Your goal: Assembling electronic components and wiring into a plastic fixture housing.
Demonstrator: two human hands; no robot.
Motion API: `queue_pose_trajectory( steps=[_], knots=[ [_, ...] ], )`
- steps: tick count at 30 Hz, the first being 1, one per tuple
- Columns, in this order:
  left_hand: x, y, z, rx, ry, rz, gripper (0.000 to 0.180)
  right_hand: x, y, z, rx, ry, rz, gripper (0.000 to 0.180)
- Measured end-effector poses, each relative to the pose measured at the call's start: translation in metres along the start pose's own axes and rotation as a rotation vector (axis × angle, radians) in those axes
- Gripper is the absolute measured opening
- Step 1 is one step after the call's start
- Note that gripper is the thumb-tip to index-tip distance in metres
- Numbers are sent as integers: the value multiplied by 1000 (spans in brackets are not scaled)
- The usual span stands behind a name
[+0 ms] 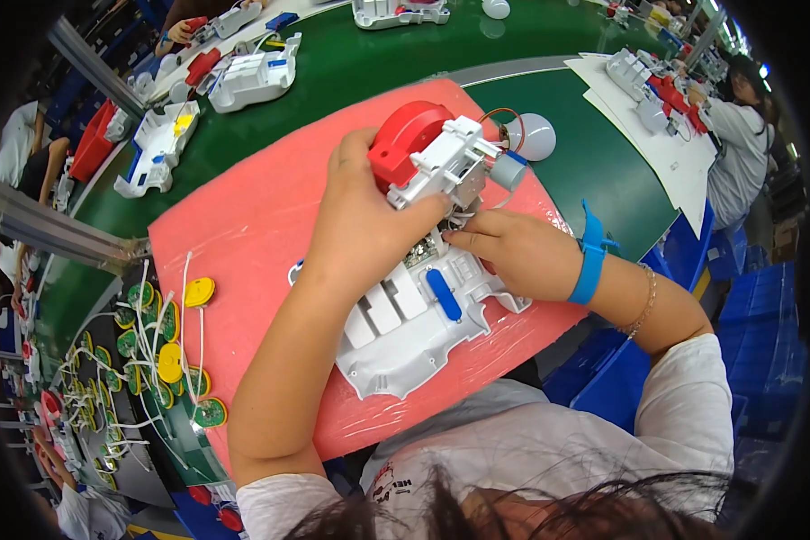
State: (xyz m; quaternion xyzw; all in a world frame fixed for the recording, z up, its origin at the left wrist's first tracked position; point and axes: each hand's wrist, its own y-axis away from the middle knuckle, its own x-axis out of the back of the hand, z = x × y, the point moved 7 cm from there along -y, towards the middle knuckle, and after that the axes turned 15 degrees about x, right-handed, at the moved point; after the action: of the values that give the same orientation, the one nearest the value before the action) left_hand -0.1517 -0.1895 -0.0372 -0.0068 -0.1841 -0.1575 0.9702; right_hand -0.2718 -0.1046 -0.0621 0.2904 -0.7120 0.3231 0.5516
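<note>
A red and white plastic mechanism point(411, 137) is gripped by my left hand point(346, 216), thumb across its near side and fingers behind it. On its right side are a grey cylindrical motor point(508, 172) and a round white ball point(536, 137), with thin wires beside them. The mechanism is raised over the far end of a white plastic housing shell point(396, 364), which has a blue oblong insert point(443, 294). My right hand point(526, 252) has its fingertips pinched together just below the mechanism, next to white wires and a circuit board. What they pinch is hidden.
A pink foam mat point(252, 211) lies beneath the shell on a green table point(351, 63). At left are several yellow-green round circuit boards point(169, 362) with white wires. White shells point(256, 76) stand farther back. Blue bins point(765, 324) are at right; other people work nearby.
</note>
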Motion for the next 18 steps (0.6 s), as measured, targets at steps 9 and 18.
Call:
queue_pose_trajectory(
  steps=[9, 18],
  knots=[
    [1, 1, 6, 9, 187, -46, 62, 12, 0, -1, 65, 8, 150, 43],
    [0, 1, 4, -2, 123, -19, 64, 5, -10, -4, 101, 91, 130, 33]
  ],
)
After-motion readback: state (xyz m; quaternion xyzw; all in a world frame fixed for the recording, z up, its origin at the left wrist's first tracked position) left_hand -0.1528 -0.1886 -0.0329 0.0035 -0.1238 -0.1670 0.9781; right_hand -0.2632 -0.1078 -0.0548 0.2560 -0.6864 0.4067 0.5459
